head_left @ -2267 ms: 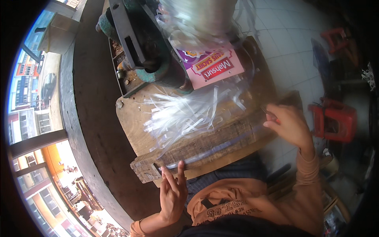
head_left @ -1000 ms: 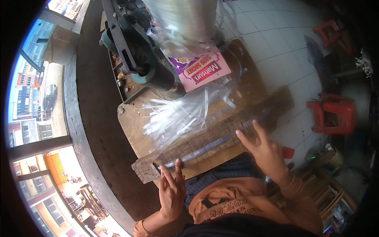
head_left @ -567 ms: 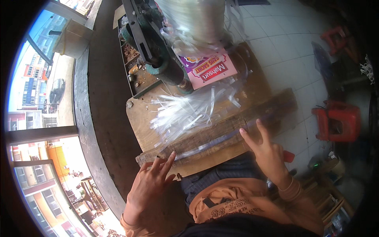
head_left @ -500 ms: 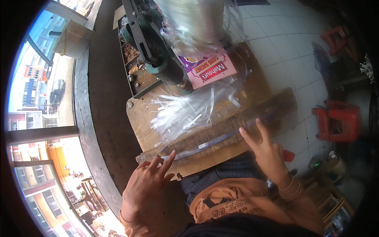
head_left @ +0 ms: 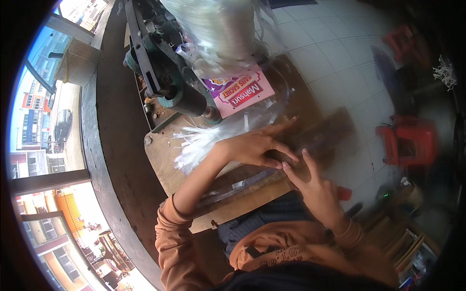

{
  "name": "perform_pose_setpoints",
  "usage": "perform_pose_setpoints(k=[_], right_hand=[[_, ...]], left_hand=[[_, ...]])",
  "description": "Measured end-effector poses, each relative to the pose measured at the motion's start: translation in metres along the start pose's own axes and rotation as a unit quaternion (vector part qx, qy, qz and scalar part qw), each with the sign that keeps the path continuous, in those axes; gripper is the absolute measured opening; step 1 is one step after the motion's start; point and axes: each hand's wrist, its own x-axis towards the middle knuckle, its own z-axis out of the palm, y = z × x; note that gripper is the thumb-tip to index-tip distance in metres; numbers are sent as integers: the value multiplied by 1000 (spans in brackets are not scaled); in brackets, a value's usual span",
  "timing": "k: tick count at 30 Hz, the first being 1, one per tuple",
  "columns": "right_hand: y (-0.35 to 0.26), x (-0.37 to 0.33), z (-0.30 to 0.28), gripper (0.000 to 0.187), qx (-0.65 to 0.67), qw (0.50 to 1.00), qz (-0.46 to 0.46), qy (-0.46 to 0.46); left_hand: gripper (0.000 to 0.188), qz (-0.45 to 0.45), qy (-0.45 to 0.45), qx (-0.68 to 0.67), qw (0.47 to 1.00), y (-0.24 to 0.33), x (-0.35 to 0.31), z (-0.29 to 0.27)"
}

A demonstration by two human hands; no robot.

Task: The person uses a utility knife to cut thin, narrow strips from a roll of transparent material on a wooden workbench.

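Loads of clear plastic strips [head_left: 194, 145] sit heaped on the left, and a single strip [head_left: 255, 178] runs along the wooden board [head_left: 340, 126] toward both hands. Left hand [head_left: 257, 148] reaches across, fingers loosely spread, and right hand [head_left: 318, 194] has thumb and finger apart; can't tell if either's pinching anything. Looks like the lining-up step, so next move probably wants that strip kept flat.
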Motion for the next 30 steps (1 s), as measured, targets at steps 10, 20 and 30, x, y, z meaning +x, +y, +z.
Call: perform_pose_setpoints(k=[10,20,30], right_hand=[[2,3,2,55,205,967,63,135],[-12,-1,-4,29,267,956,91,76],[-13,1,-3,15,260,944,188,-74]], left_hand=[[48,14,-15,-5,1000,-10,3,-3],[58,-34,-27,0,999,-13,4,3],[60,-62,-38,-29,997,-9,8,0]])
